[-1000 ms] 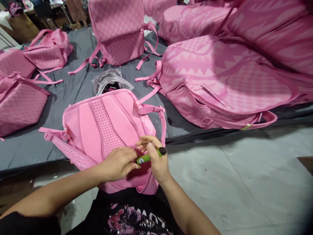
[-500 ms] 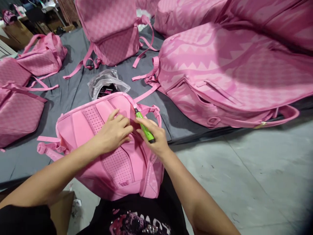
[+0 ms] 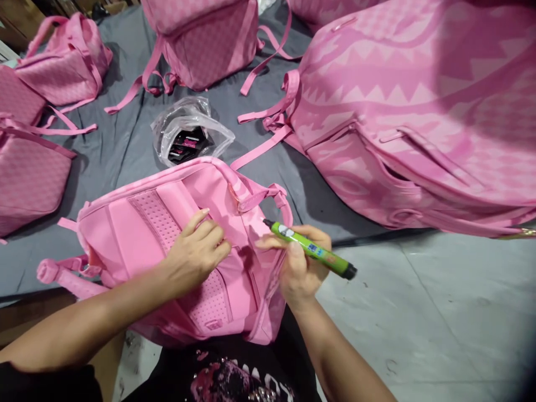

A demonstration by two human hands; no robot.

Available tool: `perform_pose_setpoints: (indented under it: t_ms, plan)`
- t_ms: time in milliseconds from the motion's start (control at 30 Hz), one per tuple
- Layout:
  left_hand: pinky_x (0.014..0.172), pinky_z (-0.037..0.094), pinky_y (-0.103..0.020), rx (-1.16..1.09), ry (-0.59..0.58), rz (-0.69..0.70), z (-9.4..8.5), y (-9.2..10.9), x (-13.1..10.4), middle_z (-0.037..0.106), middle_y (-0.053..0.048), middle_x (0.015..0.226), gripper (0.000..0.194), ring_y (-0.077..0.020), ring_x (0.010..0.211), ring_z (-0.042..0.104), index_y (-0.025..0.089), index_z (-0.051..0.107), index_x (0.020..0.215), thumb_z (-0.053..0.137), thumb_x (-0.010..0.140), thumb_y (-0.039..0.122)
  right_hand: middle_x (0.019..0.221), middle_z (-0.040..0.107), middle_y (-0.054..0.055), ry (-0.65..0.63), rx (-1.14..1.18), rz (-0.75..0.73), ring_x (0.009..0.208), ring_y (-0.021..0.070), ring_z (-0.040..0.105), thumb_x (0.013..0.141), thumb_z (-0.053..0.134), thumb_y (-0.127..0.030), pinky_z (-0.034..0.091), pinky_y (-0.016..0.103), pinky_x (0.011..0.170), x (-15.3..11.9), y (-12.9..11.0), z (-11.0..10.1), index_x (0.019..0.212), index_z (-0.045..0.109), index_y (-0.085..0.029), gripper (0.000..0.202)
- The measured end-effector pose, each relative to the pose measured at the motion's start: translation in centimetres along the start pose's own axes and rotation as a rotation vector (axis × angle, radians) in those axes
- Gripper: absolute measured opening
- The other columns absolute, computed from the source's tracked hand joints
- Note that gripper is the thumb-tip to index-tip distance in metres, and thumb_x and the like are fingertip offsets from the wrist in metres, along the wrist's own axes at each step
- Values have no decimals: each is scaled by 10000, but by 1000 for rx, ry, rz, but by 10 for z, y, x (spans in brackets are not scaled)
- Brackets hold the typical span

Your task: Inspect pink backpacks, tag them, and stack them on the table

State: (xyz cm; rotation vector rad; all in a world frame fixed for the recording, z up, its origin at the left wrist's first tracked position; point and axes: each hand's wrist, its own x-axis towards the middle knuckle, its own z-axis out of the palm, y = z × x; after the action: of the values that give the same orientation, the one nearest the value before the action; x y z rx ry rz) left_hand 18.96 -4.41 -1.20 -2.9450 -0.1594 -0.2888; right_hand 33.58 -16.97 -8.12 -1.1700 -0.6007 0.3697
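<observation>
A pink backpack (image 3: 167,223) leans at the front edge of the grey-covered table, its padded, perforated back panel facing up. My left hand (image 3: 199,248) rests on that panel with its fingers bent, closed on the backpack's material; the thumb is hidden. In my right hand (image 3: 304,268) is a green marker (image 3: 314,250), pinched between thumb and fingers. Its dark tip points left, just over the bag's right side, and its black end points right. I cannot tell whether the tip touches the fabric. The backpack's pink strap and buckle end (image 3: 251,195) lie near the tip.
Beyond the backpack sits a clear plastic bag (image 3: 192,137) of small black-and-pink pieces. A large pink backpack (image 3: 410,111) fills the right of the table. More pink bags (image 3: 209,50) stand at the back and left (image 3: 33,173). Grey floor (image 3: 439,301) shows at right.
My right hand has moved right and down, away from the top corner of the backpack, turning the marker flatter. My left hand's fingers have curled more. The view has moved closer.
</observation>
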Motion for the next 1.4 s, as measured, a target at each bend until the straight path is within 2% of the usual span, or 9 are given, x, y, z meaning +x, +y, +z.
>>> perform_pose_setpoints:
  t_ms: [67, 133, 267, 433, 600, 733, 900, 1200, 1400]
  plan:
    - [1149, 337, -484, -45, 20, -8, 2, 2, -3, 639, -26, 865, 151, -202, 942, 570, 207, 641, 872, 534, 893, 102, 604, 678, -45, 6, -46, 57, 519, 174, 688, 962, 560, -364, 584, 324, 584, -8, -5, -6, 1018, 537, -228, 148]
    - [1153, 334, -493, -76, 35, -13, 4, 3, -6, 674, -47, 1021, 187, -222, 1109, 563, 211, 639, 866, 513, 881, 73, 565, 647, -49, -31, -126, 89, 446, 151, 632, 950, 579, -355, 535, 276, 490, -13, -7, -12, 948, 580, -214, 142]
    - [1152, 333, -517, -83, 49, -2, 5, 4, -9, 644, -75, 1251, 178, -277, 1336, 454, 202, 642, 904, 514, 876, 81, 604, 628, -46, -50, -294, 58, 460, 124, 595, 936, 599, -296, 501, 257, 492, -18, -7, -13, 914, 608, -214, 86]
    - [1156, 342, -462, -70, 89, -15, 8, 6, -10, 670, -59, 1215, 133, -230, 1258, 525, 206, 646, 917, 538, 907, 129, 799, 662, 5, -119, -428, -75, 583, 130, 635, 915, 611, -262, 509, 274, 540, -16, -4, -1, 949, 618, -215, 58]
    - [1141, 363, -438, -56, 112, -36, 12, 6, -10, 693, -50, 1155, 141, -204, 1172, 575, 212, 655, 911, 548, 903, 120, 774, 639, -5, -237, -557, -248, 600, 130, 615, 916, 597, -236, 510, 283, 563, -9, -4, 5, 896, 583, -229, 26]
    - [1127, 379, -459, -51, 126, -23, 14, 5, -9, 685, -73, 1195, 115, -230, 1211, 559, 200, 656, 908, 565, 899, 131, 746, 614, -21, -210, -597, -242, 510, 93, 543, 921, 586, -218, 471, 244, 489, -5, -5, 6, 908, 570, -226, 22]
    - [1127, 382, -459, -45, 127, -18, 15, 2, -8, 684, -75, 1194, 125, -228, 1205, 562, 194, 652, 899, 551, 907, 120, 766, 620, -18, -187, -632, -316, 523, 92, 553, 917, 581, -198, 477, 241, 502, -4, -4, 11, 897, 552, -230, 48]
    - [1128, 382, -463, -60, 123, -13, 17, 0, -7, 680, -77, 1197, 127, -227, 1184, 569, 187, 644, 901, 542, 910, 113, 739, 610, -21, -166, -661, -184, 545, 106, 565, 930, 564, -264, 494, 256, 545, -3, -5, 11, 848, 569, -225, 91]
    - [1123, 381, -471, -75, 116, -25, 21, 0, -8, 675, -78, 1200, 92, -228, 1189, 560, 192, 650, 900, 570, 907, 146, 786, 653, 8, -192, -652, -32, 573, 118, 602, 948, 545, -326, 497, 259, 559, 1, -6, 12, 773, 597, -204, 220]
